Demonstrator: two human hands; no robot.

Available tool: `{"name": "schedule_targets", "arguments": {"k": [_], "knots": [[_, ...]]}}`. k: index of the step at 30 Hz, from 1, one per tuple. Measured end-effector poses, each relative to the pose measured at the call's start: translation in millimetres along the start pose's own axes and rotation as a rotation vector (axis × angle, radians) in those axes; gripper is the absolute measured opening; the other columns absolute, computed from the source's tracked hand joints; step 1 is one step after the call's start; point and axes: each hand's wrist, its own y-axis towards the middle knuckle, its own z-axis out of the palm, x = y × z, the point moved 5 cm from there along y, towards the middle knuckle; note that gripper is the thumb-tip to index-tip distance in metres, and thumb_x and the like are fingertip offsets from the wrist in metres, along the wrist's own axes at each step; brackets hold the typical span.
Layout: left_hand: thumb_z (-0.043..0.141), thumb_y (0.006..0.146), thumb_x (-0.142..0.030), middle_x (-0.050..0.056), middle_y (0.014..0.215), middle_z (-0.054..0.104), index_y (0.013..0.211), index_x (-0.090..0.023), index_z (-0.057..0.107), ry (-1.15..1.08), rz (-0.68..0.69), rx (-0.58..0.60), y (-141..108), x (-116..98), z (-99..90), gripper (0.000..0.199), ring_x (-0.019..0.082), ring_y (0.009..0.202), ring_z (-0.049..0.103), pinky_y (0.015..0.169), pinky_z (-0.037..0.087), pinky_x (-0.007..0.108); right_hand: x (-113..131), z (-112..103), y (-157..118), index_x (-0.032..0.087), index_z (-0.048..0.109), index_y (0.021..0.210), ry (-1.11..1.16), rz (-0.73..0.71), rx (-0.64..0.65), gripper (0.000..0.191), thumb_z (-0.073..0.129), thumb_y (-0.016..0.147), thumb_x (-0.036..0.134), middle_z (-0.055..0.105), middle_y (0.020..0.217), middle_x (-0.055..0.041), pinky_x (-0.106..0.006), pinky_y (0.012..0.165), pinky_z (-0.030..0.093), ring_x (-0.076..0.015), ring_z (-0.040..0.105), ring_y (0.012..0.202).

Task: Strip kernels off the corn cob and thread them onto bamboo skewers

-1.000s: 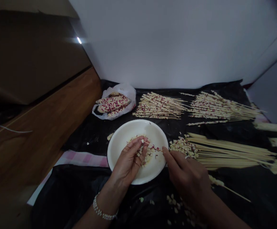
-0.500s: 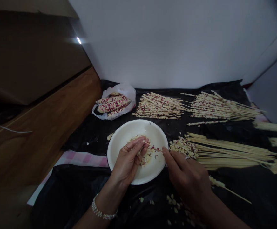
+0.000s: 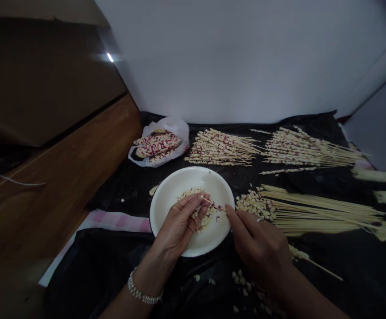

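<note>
Over a white bowl (image 3: 166, 195) holding loose corn kernels (image 3: 206, 220), my left hand (image 3: 179, 223) pinches a kernel at the tip of a thin skewer (image 3: 207, 200). My right hand (image 3: 261, 243), with a ring on one finger, is closed on the same skewer at the bowl's right rim. A few red and white kernels sit on the skewer between the two hands. To the right of the bowl lie a heap of kernels (image 3: 254, 204) and a bundle of bare skewers (image 3: 329, 215).
Corn cobs (image 3: 158, 146) lie in a plastic bag (image 3: 179, 128) behind the bowl. Two piles of filled skewers (image 3: 218, 148) (image 3: 299, 148) lie along the white wall (image 3: 233, 62). Loose kernels (image 3: 241, 280) dot the black sheet (image 3: 113, 266) near me.
My right hand has shifted very slightly left along with the skewer. The filled skewer partly behind my right hand appears slightly further left. Both hands keep their hold.
</note>
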Motion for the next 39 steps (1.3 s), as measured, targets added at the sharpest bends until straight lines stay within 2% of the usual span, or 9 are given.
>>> {"name": "schedule_targets", "arguments": {"k": [6,10,12,14,17,25,31,35,39], "knots": [[0.075,0.077,-0.017,0.008,0.089,0.074,0.086,-0.009,0.076,0.062,-0.040,0.098,-3.3,6.3,7.7,0.012,0.011,0.082,0.068,0.078,0.055,0.017,0.4,3.2,-1.9,0.009,0.063,0.118,-0.006,-0.001,0.001,0.031,0.049,0.090,0.005,0.071,0.089,-0.0054,-0.030,0.057,0.034,-0.0130,0.052,0.060],[0.065,0.085,-0.019,0.012,0.106,0.073,0.099,-0.010,0.074,-0.105,-0.073,0.100,-2.1,5.8,8.1,0.019,0.020,0.101,0.067,0.096,0.053,0.033,-5.7,3.5,-0.1,0.010,0.065,0.115,-0.008,0.026,0.019,0.030,0.050,0.090,0.004,0.071,0.088,-0.0059,-0.029,0.058,0.035,-0.0133,0.055,0.062],[0.058,0.082,-0.006,0.014,0.112,0.072,0.102,-0.008,0.072,-0.176,-0.093,0.116,-1.7,4.4,7.5,0.025,0.024,0.112,0.064,0.103,0.048,0.039,-8.7,3.5,0.4,0.010,0.066,0.115,-0.017,0.042,0.026,0.029,0.051,0.090,0.005,0.071,0.086,-0.0058,-0.030,0.057,0.034,-0.0135,0.055,0.062],[0.050,0.068,0.010,0.014,0.112,0.071,0.103,-0.006,0.071,-0.197,-0.094,0.132,-1.8,2.7,6.8,0.044,0.025,0.118,0.061,0.109,0.043,0.039,-9.7,3.4,0.0,0.010,0.066,0.115,-0.024,0.047,0.024,0.030,0.052,0.089,0.006,0.071,0.086,-0.0054,-0.030,0.056,0.033,-0.0135,0.054,0.060],[0.045,0.061,0.017,0.013,0.115,0.070,0.107,-0.007,0.069,-0.166,-0.082,0.103,-2.6,1.7,5.6,0.057,0.024,0.121,0.059,0.112,0.039,0.037,-8.5,4.7,-1.1,0.011,0.065,0.116,-0.021,0.043,0.034,0.030,0.053,0.089,0.007,0.071,0.089,-0.0046,-0.031,0.055,0.032,-0.0133,0.053,0.058],[0.058,0.087,-0.007,0.017,0.113,0.070,0.115,-0.006,0.064,-0.092,-0.026,0.007,-2.3,0.9,5.9,0.029,0.026,0.115,0.063,0.104,0.048,0.037,-6.3,5.2,-0.9,0.011,0.066,0.114,-0.001,0.045,0.023,0.028,0.054,0.089,0.007,0.071,0.089,-0.0043,-0.031,0.055,0.032,-0.0131,0.055,0.059],[0.052,0.094,-0.024,0.021,0.110,0.070,0.112,-0.004,0.065,-0.175,-0.084,-0.002,0.9,1.2,3.6,0.030,0.029,0.112,0.064,0.098,0.052,0.040,-6.7,5.8,-2.1,0.012,0.065,0.115,0.006,0.049,0.023,0.029,0.051,0.091,0.008,0.071,0.089,-0.0045,-0.029,0.055,0.032,-0.0119,0.054,0.059],[0.046,0.093,-0.021,0.020,0.108,0.071,0.110,-0.003,0.065,-0.242,-0.108,0.032,-1.3,-0.8,6.8,0.031,0.030,0.114,0.063,0.099,0.052,0.044,-6.3,5.2,-1.0,0.010,0.067,0.114,0.011,0.047,0.023,0.029,0.052,0.089,0.005,0.071,0.086,-0.0047,-0.030,0.054,0.033,-0.0123,0.054,0.058],[0.052,0.088,-0.011,0.017,0.109,0.071,0.107,-0.006,0.067,-0.191,-0.095,0.009,-3.3,0.3,5.9,0.024,0.028,0.114,0.063,0.100,0.051,0.039,-5.4,4.4,0.2,0.010,0.067,0.113,0.019,0.041,0.025,0.029,0.052,0.089,0.005,0.070,0.085,-0.0050,-0.029,0.054,0.034,-0.0125,0.054,0.059]]}}
